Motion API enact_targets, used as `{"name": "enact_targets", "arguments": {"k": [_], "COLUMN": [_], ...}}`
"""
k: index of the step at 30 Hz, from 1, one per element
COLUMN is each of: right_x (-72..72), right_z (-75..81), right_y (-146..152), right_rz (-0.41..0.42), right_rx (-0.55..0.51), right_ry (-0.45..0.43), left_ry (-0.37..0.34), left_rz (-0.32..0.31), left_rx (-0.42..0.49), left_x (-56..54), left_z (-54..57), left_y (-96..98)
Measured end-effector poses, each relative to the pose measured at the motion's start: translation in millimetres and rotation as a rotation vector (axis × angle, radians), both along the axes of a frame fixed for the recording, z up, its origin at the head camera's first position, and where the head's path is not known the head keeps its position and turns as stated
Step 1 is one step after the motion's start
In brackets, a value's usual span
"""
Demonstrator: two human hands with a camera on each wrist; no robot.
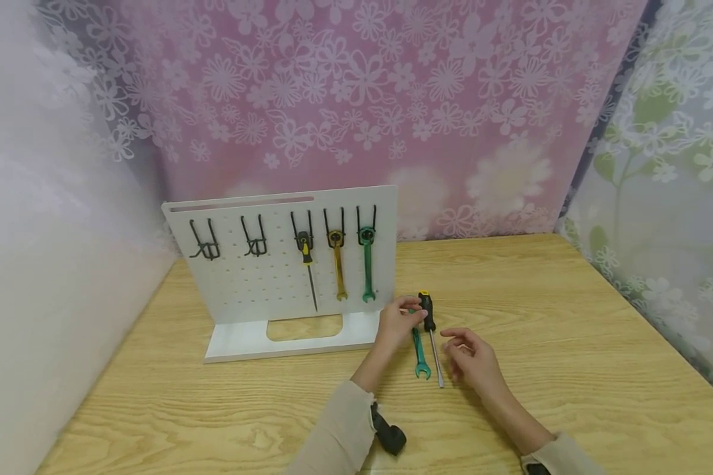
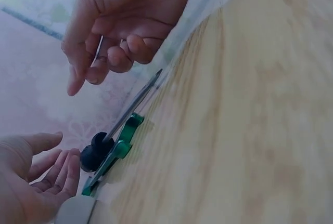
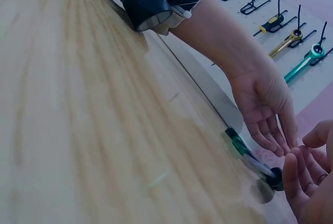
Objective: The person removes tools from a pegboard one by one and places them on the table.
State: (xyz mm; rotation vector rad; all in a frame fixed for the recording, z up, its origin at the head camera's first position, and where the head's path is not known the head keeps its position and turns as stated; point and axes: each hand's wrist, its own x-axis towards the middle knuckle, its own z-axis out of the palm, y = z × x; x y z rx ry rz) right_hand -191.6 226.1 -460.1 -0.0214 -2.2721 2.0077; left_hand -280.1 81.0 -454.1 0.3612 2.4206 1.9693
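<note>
A screwdriver with a black handle and yellow end (image 1: pixel 428 315) lies on the table, its metal shaft toward the person. Close along its left side is a green wrench (image 1: pixel 421 364), partly covered by my left hand (image 1: pixel 397 324). The left fingers are relaxed beside the screwdriver's handle (image 2: pixel 92 157); whether they touch it, I cannot tell. To the right of the shaft, my right hand (image 1: pixel 475 361) hovers with loosely bent fingers and nothing in them. In the right wrist view the right hand (image 3: pixel 315 180) overlaps the tools' far end.
Behind and left stands a white pegboard (image 1: pixel 243 284) with black hooks (image 1: pixel 254 245). On it hang a yellow-black screwdriver (image 1: pixel 306 254), a gold wrench (image 1: pixel 339 267) and a green ring wrench (image 1: pixel 368 267). The wooden table (image 1: pixel 546 290) extends right, toward patterned cloth walls.
</note>
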Motion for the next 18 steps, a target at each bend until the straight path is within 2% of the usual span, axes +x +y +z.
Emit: {"name": "enact_targets", "arguments": {"k": [5, 10, 14, 18], "right_x": [3.0, 7.2, 7.5, 4.8], "right_z": [9.9, 20.1, 29.6, 39.2], "right_y": [-1, -4, -9, -15], "right_rz": [0.015, 0.068, 0.121, 0.165], "right_rx": [-0.008, -0.023, -0.017, 0.006], "right_ry": [0.018, 0.054, 0.099, 0.098], "left_ry": [0.020, 0.042, 0.060, 0.063], "left_rz": [-0.001, -0.022, -0.031, -0.019], "left_rx": [0.012, 0.057, 0.071, 0.053], "left_x": [3.2, 4.4, 6.6, 8.2], "left_z": [11.5, 23.6, 37.9, 50.0], "left_y": [-6.7, -15.6, -27.9, -44.8]}}
